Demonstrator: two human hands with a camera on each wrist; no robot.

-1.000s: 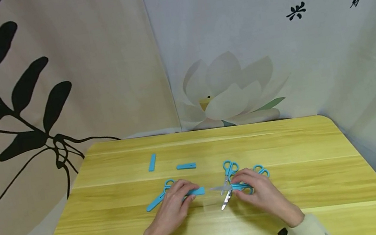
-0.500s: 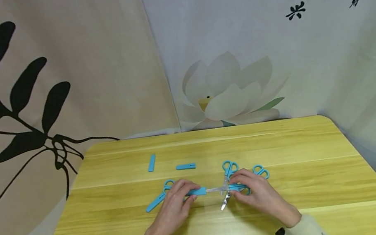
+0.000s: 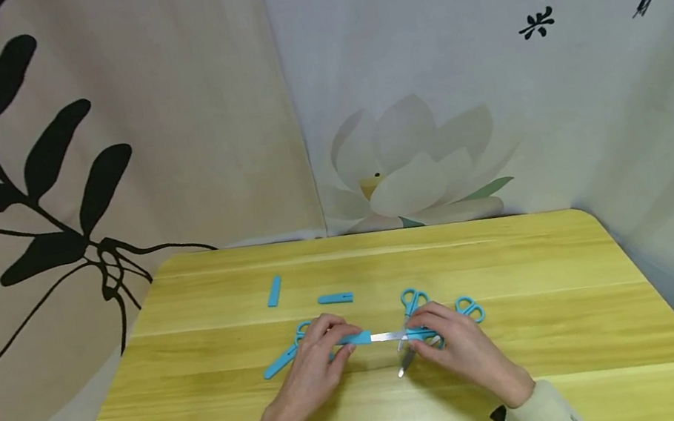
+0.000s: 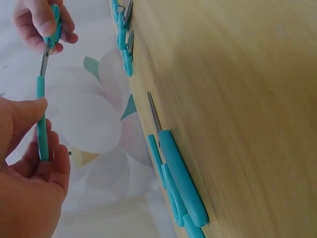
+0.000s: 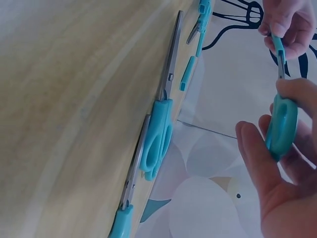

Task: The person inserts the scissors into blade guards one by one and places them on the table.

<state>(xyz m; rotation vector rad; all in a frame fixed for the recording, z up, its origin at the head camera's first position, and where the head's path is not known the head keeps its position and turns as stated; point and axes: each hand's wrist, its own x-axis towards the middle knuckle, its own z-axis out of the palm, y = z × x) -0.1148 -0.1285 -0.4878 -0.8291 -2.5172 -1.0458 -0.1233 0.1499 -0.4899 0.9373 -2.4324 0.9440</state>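
Compared with one second ago, noted a narrower gap between left hand and right hand; recorded blade tips then short of the sheath mouth, now inside it, with only a short silver length of blades bare between the two grips. Found left hand clamped, thumb against fingers, on a slim blue sheath, mouth turned toward the right grip. Found right hand clamped, thumb and fingers, round the handle loops of blue scissors, in line with the sheath and raised above the table. Observed smooth, plastic-looking sheath and handles against shiny, narrow metal. Beneath and just beyond the right grip, located unsheathed scissors with oval loops; to its right, located a further handle, remainder hidden behind the hand. Just left of the left grip, found a sheathed pair, long and round-ended, partly covered by the hand. Farther beyond the left grip, counted a tapered loose sheath and a notched sheath, lying apart. Noted glossy yellow wood grain on the table, rounded at the far corners, and soft pale cloth behind, printed with dark leaves and a flower.
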